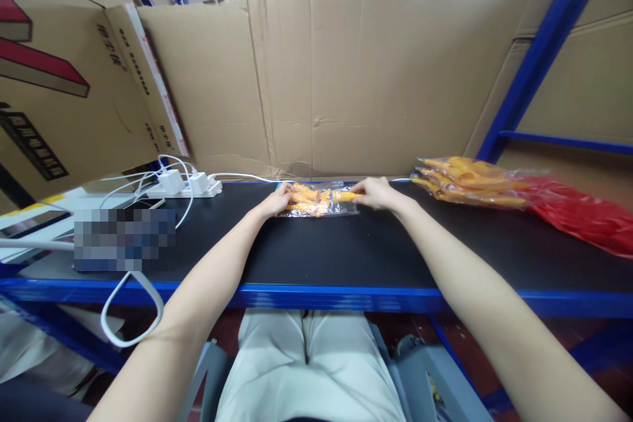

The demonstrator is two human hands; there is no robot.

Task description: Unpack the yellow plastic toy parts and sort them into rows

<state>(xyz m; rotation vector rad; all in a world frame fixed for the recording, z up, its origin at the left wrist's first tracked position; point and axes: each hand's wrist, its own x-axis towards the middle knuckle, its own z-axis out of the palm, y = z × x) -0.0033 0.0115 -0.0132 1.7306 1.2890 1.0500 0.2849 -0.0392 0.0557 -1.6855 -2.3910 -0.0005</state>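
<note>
A clear plastic bag with orange-yellow pieces inside lies on the black tabletop, near its back edge. My left hand is closed on the bag's left end, thumb and fingers pinching it. At the other end, my right hand has its fingers closed around the right end, by an orange piece that points toward it. The exact kind of the pieces is too small to tell. Farther right sits a pile of similar clear bags with orange pieces, touched by neither hand.
Red plastic bags lie at the far right. On the left are a white power strip with chargers, looping white cables and a blurred-out item. A cardboard wall stands behind; a blue rail edges the front.
</note>
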